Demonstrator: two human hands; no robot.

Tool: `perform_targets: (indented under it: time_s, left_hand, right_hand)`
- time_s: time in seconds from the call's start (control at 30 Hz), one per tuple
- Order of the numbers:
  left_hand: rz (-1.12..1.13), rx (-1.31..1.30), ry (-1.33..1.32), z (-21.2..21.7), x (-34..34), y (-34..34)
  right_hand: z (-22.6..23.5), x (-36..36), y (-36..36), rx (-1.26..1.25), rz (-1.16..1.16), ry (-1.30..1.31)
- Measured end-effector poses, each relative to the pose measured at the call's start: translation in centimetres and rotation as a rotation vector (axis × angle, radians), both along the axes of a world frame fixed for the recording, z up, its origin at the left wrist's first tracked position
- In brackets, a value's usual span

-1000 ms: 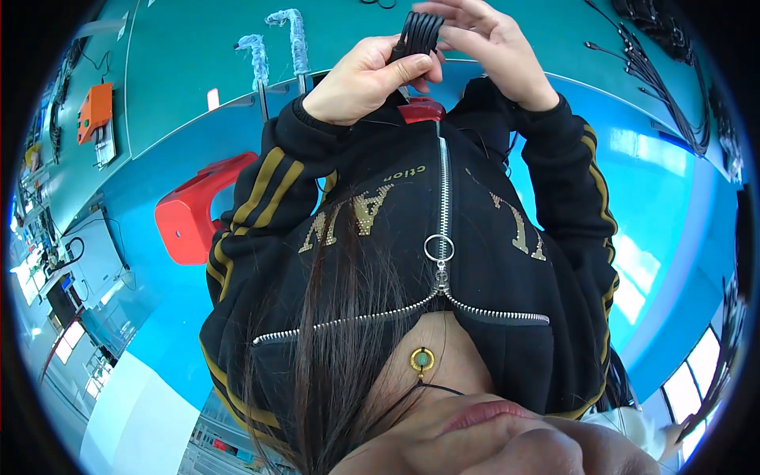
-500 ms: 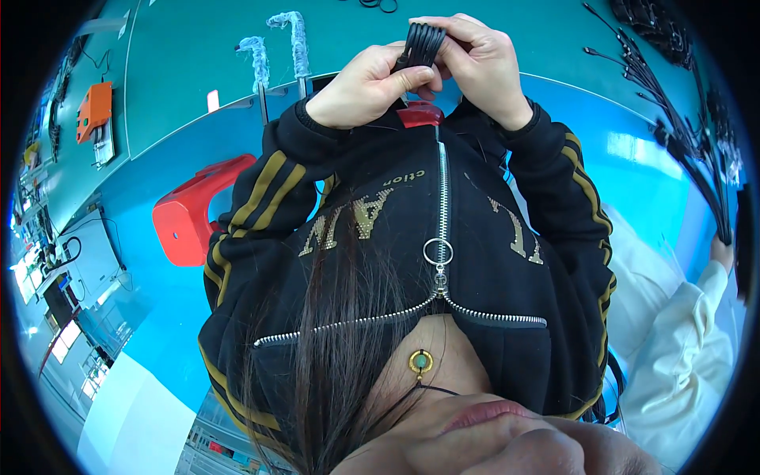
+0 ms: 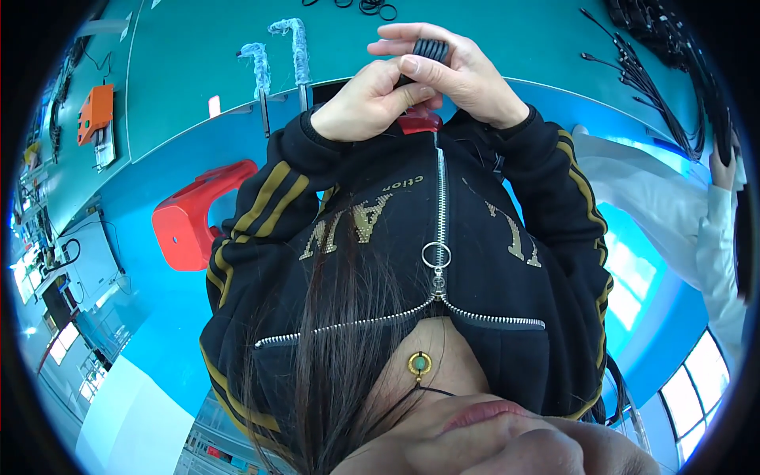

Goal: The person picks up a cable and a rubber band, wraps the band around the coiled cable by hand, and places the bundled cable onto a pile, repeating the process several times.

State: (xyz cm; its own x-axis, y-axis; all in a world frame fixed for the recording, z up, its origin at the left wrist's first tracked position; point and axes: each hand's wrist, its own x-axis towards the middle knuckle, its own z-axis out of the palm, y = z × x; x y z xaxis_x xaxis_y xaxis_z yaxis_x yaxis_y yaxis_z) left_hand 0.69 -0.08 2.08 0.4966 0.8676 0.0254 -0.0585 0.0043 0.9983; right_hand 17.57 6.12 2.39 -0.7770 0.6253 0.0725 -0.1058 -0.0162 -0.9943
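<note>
At the top centre of the frame, the left hand [image 3: 360,103] and right hand [image 3: 467,75] meet around a small, tight coil of black cable [image 3: 431,51], held above the near edge of a green tabletop [image 3: 198,55]. The right thumb lies across the coil's near side; the left fingers close around its lower end, mostly hidden. No tie shows on the visible loops, so they could spring apart or slip unevenly if either grip eased. Left of the hands stand two hooked posts [image 3: 300,55] wrapped in pale blue; thin black rings [image 3: 370,7] lie at the top edge. At upper right, black cables with plugs [image 3: 633,75] fan out, near a co-worker's hand [image 3: 721,171]; a loose end could snag among them if brought close.
</note>
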Motion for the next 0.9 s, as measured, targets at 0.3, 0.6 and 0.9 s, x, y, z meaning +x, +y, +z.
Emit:
perform_targets:
  time_s: [0.3,0.6,0.9]
  left_hand:
    - [0.060,-0.108,-0.020,-0.1,0.7,-0.6]
    - [0.065,-0.042,0.058,0.8,0.2,-0.5]
    - [0.024,-0.170,-0.021,-0.1,-0.4,0.5]
  right_hand:
    - [0.7,0.0,-0.3,-0.035,0.043,0.053]
    - [0.6,-0.6,0.0,0.066,0.047,0.006]
    - [2.5,-1.0,0.4,-0.366,0.021,0.119]
